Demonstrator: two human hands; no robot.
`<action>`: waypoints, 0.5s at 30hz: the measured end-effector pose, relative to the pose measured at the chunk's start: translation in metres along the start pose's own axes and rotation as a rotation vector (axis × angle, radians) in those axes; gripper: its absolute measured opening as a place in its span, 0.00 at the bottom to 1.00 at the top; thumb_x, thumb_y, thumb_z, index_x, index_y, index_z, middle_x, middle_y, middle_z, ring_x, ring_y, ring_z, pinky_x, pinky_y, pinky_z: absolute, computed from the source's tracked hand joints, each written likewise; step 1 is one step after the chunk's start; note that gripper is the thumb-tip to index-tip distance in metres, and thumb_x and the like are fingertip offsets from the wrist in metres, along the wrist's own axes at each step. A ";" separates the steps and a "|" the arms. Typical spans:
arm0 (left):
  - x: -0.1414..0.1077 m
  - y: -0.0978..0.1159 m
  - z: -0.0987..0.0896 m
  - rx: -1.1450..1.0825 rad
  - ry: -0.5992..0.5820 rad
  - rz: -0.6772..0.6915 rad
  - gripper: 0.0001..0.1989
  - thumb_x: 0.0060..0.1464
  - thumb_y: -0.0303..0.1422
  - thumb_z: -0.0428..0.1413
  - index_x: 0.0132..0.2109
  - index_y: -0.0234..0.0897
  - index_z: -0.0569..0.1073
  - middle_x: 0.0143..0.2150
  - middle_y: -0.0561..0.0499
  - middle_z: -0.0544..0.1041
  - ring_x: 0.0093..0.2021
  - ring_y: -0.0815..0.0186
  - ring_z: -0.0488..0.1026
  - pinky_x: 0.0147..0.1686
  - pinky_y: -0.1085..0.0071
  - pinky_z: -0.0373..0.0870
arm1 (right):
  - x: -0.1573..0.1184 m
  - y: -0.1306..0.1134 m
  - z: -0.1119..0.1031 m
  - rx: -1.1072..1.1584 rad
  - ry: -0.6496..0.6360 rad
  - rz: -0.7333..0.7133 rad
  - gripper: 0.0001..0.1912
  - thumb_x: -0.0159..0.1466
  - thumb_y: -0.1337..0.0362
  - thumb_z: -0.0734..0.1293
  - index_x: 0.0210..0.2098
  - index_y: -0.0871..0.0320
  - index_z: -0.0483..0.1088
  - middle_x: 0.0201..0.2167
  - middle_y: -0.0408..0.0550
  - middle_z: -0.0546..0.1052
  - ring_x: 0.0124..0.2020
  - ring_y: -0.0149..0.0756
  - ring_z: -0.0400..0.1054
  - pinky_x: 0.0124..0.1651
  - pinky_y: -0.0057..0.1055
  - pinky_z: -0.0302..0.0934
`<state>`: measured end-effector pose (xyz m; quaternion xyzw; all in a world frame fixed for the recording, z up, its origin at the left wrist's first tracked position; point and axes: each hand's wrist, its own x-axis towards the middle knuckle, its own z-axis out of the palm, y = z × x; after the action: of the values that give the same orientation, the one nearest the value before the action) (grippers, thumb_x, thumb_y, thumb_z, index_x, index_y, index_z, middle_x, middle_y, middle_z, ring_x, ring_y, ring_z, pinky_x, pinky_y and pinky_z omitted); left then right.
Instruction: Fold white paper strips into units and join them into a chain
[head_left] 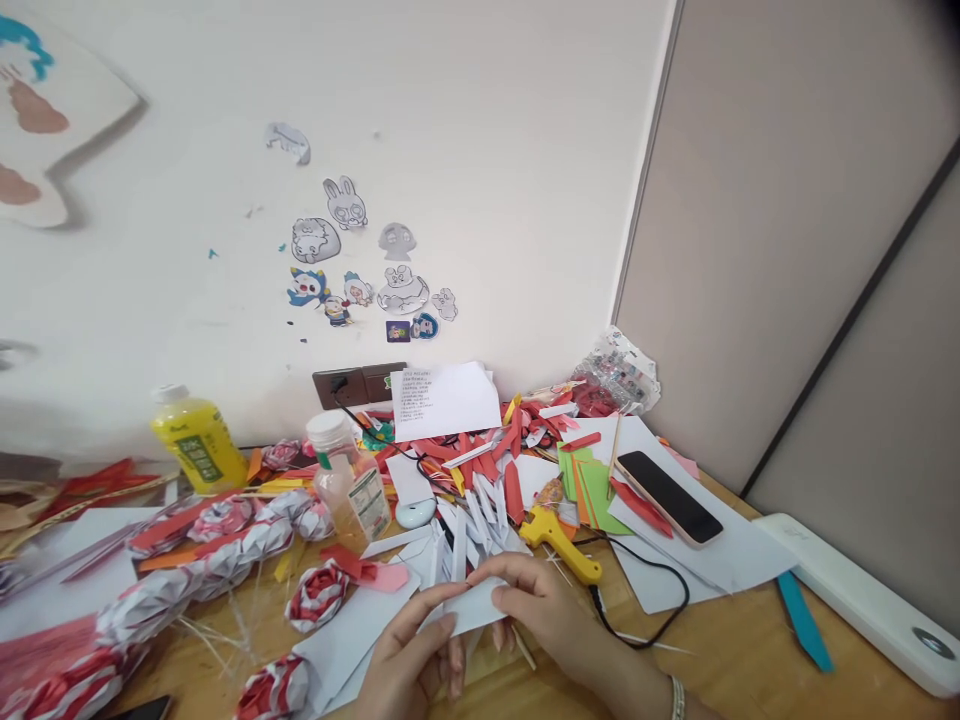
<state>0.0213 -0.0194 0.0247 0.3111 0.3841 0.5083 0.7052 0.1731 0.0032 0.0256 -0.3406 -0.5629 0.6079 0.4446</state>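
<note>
White paper (474, 607) (edges in hands (553, 612))

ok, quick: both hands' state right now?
Left hand: closed, holding the left end of a white paper strip at the thumb.
Right hand: closed, holding the strip's other end.

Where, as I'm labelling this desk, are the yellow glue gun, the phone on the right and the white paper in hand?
Yellow glue gun (562, 544): head view, middle of body.
Phone (670, 497): head view, dark screen.
White paper (475, 607): head view, visible face.
</note>
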 end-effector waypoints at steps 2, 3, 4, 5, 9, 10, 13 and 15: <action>0.004 -0.003 -0.002 0.003 -0.053 -0.010 0.13 0.40 0.35 0.60 0.36 0.35 0.73 0.13 0.55 0.70 0.13 0.73 0.63 0.14 0.79 0.59 | 0.000 0.004 0.000 -0.054 0.030 -0.026 0.12 0.53 0.68 0.59 0.34 0.62 0.71 0.15 0.38 0.65 0.15 0.25 0.59 0.20 0.22 0.54; 0.006 -0.005 -0.003 0.010 -0.071 -0.014 0.14 0.40 0.36 0.60 0.35 0.34 0.73 0.13 0.55 0.71 0.12 0.73 0.63 0.13 0.79 0.59 | 0.001 0.006 0.000 -0.076 0.042 -0.040 0.12 0.54 0.69 0.59 0.34 0.62 0.71 0.14 0.38 0.65 0.14 0.25 0.58 0.19 0.21 0.54; 0.007 -0.007 -0.003 0.017 -0.079 -0.019 0.15 0.39 0.38 0.60 0.35 0.34 0.72 0.13 0.54 0.71 0.12 0.73 0.63 0.12 0.79 0.59 | 0.001 0.009 0.000 -0.090 0.046 -0.049 0.12 0.54 0.69 0.59 0.33 0.62 0.72 0.14 0.38 0.65 0.14 0.25 0.58 0.19 0.21 0.53; 0.008 -0.008 -0.004 0.023 -0.075 -0.021 0.14 0.39 0.38 0.61 0.34 0.35 0.72 0.12 0.55 0.71 0.12 0.73 0.63 0.12 0.79 0.59 | 0.001 0.011 0.000 -0.095 0.043 -0.055 0.12 0.54 0.69 0.59 0.33 0.62 0.72 0.14 0.38 0.65 0.14 0.25 0.58 0.19 0.21 0.53; 0.006 -0.006 -0.004 -0.025 -0.079 -0.008 0.11 0.41 0.35 0.60 0.34 0.36 0.72 0.12 0.56 0.69 0.12 0.73 0.62 0.12 0.80 0.58 | 0.000 0.012 0.002 -0.029 0.014 -0.036 0.12 0.53 0.67 0.60 0.34 0.63 0.72 0.14 0.38 0.65 0.14 0.24 0.58 0.18 0.21 0.54; 0.005 -0.004 -0.004 -0.052 -0.095 -0.004 0.10 0.41 0.34 0.59 0.34 0.36 0.72 0.12 0.56 0.69 0.12 0.73 0.63 0.12 0.80 0.58 | -0.001 0.011 0.003 -0.004 0.020 -0.023 0.12 0.53 0.66 0.60 0.34 0.63 0.72 0.13 0.38 0.65 0.13 0.24 0.58 0.18 0.22 0.54; 0.002 -0.002 -0.003 -0.114 -0.133 -0.002 0.07 0.42 0.33 0.58 0.31 0.36 0.72 0.13 0.55 0.70 0.12 0.72 0.64 0.13 0.79 0.57 | -0.001 0.006 0.005 0.043 0.051 0.010 0.11 0.52 0.66 0.61 0.31 0.64 0.72 0.12 0.38 0.65 0.13 0.25 0.58 0.18 0.22 0.54; 0.002 -0.002 -0.003 -0.121 -0.144 0.003 0.07 0.41 0.34 0.59 0.29 0.36 0.73 0.13 0.54 0.71 0.13 0.72 0.64 0.13 0.79 0.57 | -0.001 0.005 0.005 0.044 0.050 0.007 0.10 0.52 0.65 0.61 0.29 0.64 0.72 0.13 0.39 0.65 0.13 0.25 0.59 0.19 0.22 0.54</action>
<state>0.0201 -0.0180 0.0215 0.3044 0.3004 0.5079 0.7478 0.1682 0.0006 0.0214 -0.3479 -0.5367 0.6129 0.4639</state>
